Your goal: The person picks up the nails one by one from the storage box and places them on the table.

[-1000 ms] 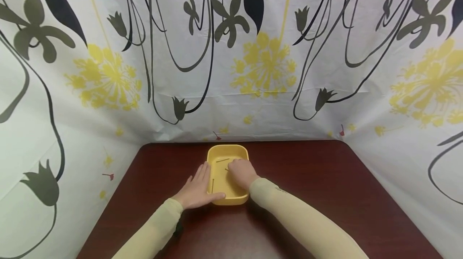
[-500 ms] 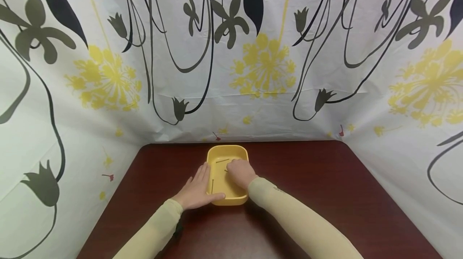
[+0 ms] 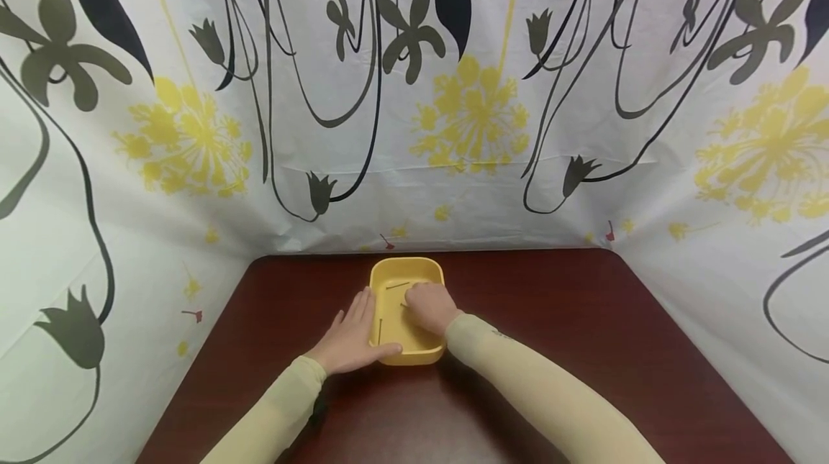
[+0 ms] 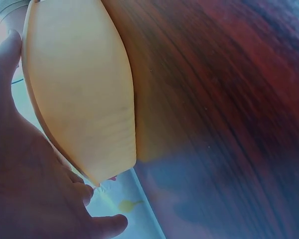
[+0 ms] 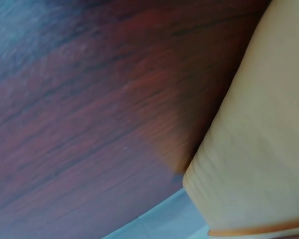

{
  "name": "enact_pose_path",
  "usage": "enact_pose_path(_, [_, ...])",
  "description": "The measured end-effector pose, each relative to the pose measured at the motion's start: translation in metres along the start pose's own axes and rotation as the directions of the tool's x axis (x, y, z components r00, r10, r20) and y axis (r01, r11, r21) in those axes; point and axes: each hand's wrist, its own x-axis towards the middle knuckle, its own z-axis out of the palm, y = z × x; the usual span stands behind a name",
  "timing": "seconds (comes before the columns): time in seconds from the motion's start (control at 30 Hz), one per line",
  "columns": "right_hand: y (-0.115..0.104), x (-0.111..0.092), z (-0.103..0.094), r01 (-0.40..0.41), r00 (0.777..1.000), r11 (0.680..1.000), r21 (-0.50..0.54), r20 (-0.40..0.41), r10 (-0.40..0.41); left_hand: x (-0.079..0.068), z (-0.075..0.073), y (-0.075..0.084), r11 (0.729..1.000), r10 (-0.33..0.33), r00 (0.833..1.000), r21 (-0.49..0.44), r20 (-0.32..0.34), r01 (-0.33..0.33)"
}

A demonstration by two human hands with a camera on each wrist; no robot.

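A yellow tray (image 3: 408,357) stands on the dark table, its outer wall also filling much of both wrist views. My left hand (image 3: 350,338) lies with straight fingers along the tray's left rim, its thumb over the near left corner. My right hand (image 3: 430,307) reaches inside the tray, fingers curled and knuckles up. A thin dark nail (image 3: 404,306) pokes out at its fingertips, mostly hidden by the hand. Another thin nail (image 3: 398,285) lies near the far end, and a third nail (image 3: 381,331) lies lengthwise by the left wall. The right wrist view shows no hand.
The dark red-brown table (image 3: 550,320) extends around the tray on every side. A white cloth (image 3: 486,219) printed with flowers hangs behind the table and along both sides.
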Motion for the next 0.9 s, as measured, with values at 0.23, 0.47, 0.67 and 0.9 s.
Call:
enact_pose_path(0.23, [-0.003,-0.003,-0.009,0.025,1.0,1.0,-0.005,-0.009,-0.025,-0.003,-0.002,-0.003,1.0,0.009,1.0,-0.003,-0.022,-0.009])
enact_pose_path(0.47, [-0.002,-0.007,-0.022,0.039,0.999,0.999,0.005,-0.033,-0.039,-0.003,0.0,-0.005,1.0,-0.015,1.0,-0.002,-0.001,0.015])
enact_pose_path(0.67, [0.008,-0.011,-0.028,0.061,0.995,0.998,-0.003,-0.082,-0.061,-0.004,0.0,-0.004,1.0,-0.014,1.0,-0.013,-0.006,0.014])
enact_pose_path(0.9, [0.018,-0.021,-0.041,0.064,0.994,0.998,0.012,-0.092,-0.063,-0.003,0.0,-0.004,1.0,-0.008,1.0,-0.014,-0.006,0.008])
